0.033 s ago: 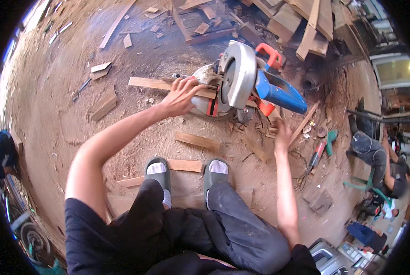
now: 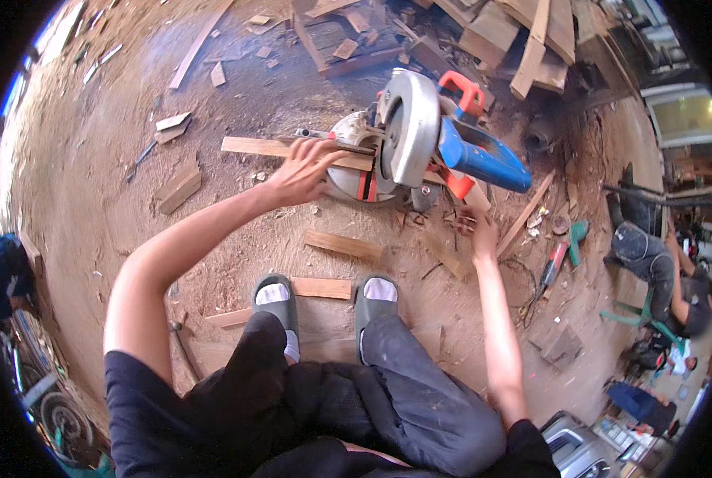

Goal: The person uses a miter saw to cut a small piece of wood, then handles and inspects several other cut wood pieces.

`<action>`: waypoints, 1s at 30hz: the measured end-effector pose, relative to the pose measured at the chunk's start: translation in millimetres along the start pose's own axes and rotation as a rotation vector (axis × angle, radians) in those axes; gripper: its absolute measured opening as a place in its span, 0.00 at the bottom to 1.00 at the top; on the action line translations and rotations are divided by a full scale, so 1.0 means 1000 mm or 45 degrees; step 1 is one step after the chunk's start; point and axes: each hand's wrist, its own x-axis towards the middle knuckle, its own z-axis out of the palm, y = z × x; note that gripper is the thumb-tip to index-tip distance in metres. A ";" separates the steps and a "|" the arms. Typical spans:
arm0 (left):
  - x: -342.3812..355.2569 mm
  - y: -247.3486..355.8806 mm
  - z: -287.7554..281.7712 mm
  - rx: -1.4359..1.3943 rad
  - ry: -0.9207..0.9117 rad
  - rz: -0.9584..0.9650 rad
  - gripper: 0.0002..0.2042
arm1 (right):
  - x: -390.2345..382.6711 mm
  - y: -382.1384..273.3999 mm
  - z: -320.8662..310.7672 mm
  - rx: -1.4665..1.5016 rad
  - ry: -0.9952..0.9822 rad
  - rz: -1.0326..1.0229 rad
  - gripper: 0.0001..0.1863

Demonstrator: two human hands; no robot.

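On the dirt ground [image 2: 61,207], the big saw [image 2: 415,131] stands right where it was, its blue handle [image 2: 483,159] on the right. My left arm [image 2: 176,235] has moved out a little to the left. The wood plank [image 2: 252,146] lies across the saw's base [image 2: 346,188] and pokes out past its left edge, same as before. More of a hammer [image 2: 185,354] shows by my arm now. My left hand [image 2: 300,171] grips the plank. My right hand [image 2: 483,237], well apart, has moved a bit left; I cannot tell if it holds anything.
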 end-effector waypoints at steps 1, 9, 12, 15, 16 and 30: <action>-0.014 -0.007 -0.007 -0.041 -0.072 -0.025 0.39 | 0.011 0.014 0.003 -0.026 -0.043 0.023 0.18; -0.102 -0.073 -0.008 -0.026 0.449 -0.718 0.33 | 0.117 0.059 0.068 -0.376 0.050 -0.158 0.22; -0.117 -0.085 0.019 -0.178 0.700 -0.928 0.32 | 0.135 0.080 0.067 -0.621 0.146 -0.372 0.22; -0.130 -0.093 0.033 -0.207 0.705 -1.032 0.32 | 0.135 0.082 0.062 -0.317 0.136 -0.010 0.21; -0.137 -0.098 0.031 -0.204 0.704 -1.050 0.32 | 0.130 0.076 0.068 -0.258 0.088 0.034 0.19; -0.123 -0.033 0.024 -0.585 0.689 -0.714 0.16 | -0.041 0.097 -0.033 0.528 -0.214 0.421 0.12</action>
